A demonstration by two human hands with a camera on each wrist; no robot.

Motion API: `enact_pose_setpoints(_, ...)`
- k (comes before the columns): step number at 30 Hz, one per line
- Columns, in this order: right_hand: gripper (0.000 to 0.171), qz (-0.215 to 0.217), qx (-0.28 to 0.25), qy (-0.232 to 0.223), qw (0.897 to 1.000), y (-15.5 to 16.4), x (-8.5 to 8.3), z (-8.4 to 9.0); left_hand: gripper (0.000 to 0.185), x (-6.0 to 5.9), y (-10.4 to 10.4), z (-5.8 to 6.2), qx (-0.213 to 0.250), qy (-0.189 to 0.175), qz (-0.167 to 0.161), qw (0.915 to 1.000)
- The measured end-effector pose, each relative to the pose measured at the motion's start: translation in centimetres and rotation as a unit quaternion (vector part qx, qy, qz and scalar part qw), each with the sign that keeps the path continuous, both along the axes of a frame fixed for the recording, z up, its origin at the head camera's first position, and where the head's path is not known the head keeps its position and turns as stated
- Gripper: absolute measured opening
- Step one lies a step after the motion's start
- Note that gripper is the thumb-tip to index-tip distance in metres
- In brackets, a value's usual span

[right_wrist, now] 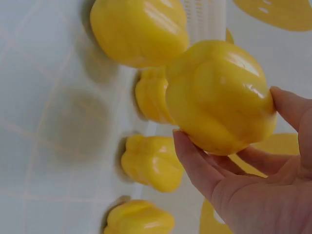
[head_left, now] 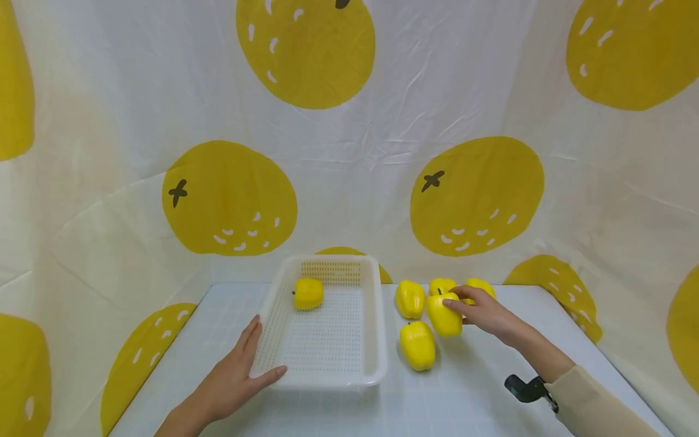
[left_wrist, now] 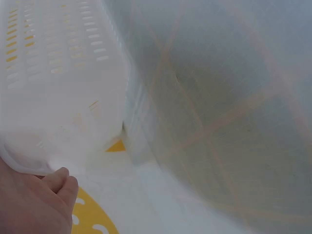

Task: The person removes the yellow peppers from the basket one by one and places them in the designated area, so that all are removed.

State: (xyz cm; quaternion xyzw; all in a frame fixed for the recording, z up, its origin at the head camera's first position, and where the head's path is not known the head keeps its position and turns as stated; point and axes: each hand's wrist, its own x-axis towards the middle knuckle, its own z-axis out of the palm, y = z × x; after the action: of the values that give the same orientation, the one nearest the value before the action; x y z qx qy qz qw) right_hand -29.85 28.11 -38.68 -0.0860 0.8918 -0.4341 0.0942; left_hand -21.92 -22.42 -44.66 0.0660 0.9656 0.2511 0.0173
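Observation:
My right hand (head_left: 480, 311) holds a yellow bell pepper (head_left: 445, 315) above the table, thumb on one side and fingers on the other. In the right wrist view the same pepper (right_wrist: 222, 97) sits between the fingertips, raised off the surface. A white plastic basket (head_left: 377, 340) stands left of it, with one yellow bell pepper (head_left: 309, 294) lying inside near its far left corner. At the basket's near left corner, my left hand (head_left: 232, 379) rests with fingers extended along the outside and the thumb over the front rim.
Several more yellow bell peppers lie right of the basket: one in front (head_left: 417, 346), one close to its right side (head_left: 409, 298), others behind the right hand (head_left: 480, 287). The pale table (head_left: 453, 400) ends at a hanging cloth (head_left: 355, 182) printed with yellow fruit.

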Motion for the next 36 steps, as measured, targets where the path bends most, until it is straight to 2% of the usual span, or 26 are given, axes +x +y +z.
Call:
enact_pose_setpoints(14,0.074,-0.007,-0.016,-0.037,0.999,2.8,-0.6,-4.3,0.123,0.2,0.0,0.4,0.004,0.003,-0.007,1.0)
enact_pose_setpoints(20,0.064,-0.02,-0.029,-0.056,0.998,3.4,-0.5,-5.7,0.124,0.1,0.1,0.0,0.004,-0.002,0.0,1.0)
enact_pose_setpoints(29,0.062,-0.014,-0.061,-0.084,0.995,3.9,-0.3,-6.6,0.127,0.1,0.3,0.1,0.005,-0.02,0.016,0.9997)
enact_pose_setpoints(36,0.075,-0.034,-0.06,-0.103,0.992,4.0,-0.5,-6.8,0.127,0.1,0.2,0.0,0.003,-0.013,0.012,0.9998)
